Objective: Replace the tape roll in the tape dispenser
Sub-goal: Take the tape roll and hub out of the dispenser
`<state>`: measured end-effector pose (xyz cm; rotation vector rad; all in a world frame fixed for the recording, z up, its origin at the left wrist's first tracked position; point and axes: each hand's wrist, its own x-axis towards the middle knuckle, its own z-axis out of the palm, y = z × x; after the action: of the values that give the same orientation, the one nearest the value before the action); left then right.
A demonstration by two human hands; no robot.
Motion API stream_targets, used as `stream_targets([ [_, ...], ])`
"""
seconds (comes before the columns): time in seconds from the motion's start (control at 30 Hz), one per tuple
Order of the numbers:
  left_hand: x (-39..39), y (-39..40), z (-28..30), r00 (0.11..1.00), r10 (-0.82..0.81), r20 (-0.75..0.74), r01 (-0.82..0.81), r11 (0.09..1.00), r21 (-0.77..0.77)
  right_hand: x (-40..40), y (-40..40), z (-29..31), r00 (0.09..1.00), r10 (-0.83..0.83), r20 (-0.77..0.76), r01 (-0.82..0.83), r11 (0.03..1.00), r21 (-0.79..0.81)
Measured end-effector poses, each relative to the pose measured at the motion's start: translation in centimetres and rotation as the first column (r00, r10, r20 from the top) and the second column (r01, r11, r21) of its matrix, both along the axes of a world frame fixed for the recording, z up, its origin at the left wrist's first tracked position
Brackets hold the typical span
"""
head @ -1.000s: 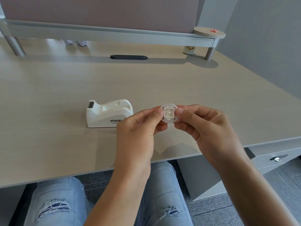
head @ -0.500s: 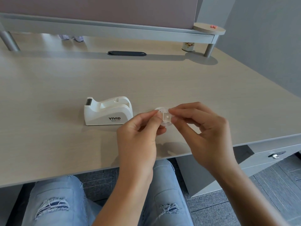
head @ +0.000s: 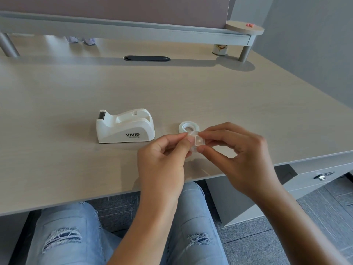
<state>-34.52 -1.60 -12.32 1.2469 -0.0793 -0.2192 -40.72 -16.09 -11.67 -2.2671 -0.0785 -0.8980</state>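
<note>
The white tape dispenser (head: 125, 127), marked VIVID, stands on the desk (head: 57, 92) with its cradle empty and its cutter at the left end. A clear tape roll (head: 189, 127) lies flat on the desk just right of it. In front of that roll, both hands hold a small translucent part above the desk. My left hand (head: 164, 155) pinches a clear ring (head: 192, 149). My right hand (head: 238, 155) pinches the white square hub (head: 199, 140) sitting in that ring. Fingers hide most of the ring.
A raised shelf (head: 133, 29) on grey legs runs along the back of the desk, with a small cup (head: 219, 49) under its right end. A dark cable slot (head: 146, 58) sits behind the dispenser. A drawer unit (head: 315, 175) stands below the desk's right edge.
The hands have dropped slightly toward the desk edge. The right fingers have shifted onto the square hub, which now stands tilted out of the ring. The roll behind the fingers has come into sight.
</note>
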Motion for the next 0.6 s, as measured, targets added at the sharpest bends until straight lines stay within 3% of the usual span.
stream_targets([
  [0.4, -0.2, -1.1, -0.2, 0.997, -0.049, 0.053, 0.042, 0.990, 0.135, -1.3, -1.0, -1.1, 1.000, -0.006, -0.018, 0.007, 0.999, 0.037],
  [0.5, 0.1, -1.4, -0.1, 0.994, -0.064, 0.085, 0.048, 0.983, 0.178, -1.5, -1.4, -1.3, 0.998, -0.008, -0.060, 0.018, 0.984, 0.179],
  [0.6, 0.5, -1.7, -0.4, 0.983, -0.027, 0.180, -0.027, 0.956, 0.292, -1.7, -1.7, -1.2, 0.996, -0.054, -0.067, 0.078, 0.894, 0.442],
])
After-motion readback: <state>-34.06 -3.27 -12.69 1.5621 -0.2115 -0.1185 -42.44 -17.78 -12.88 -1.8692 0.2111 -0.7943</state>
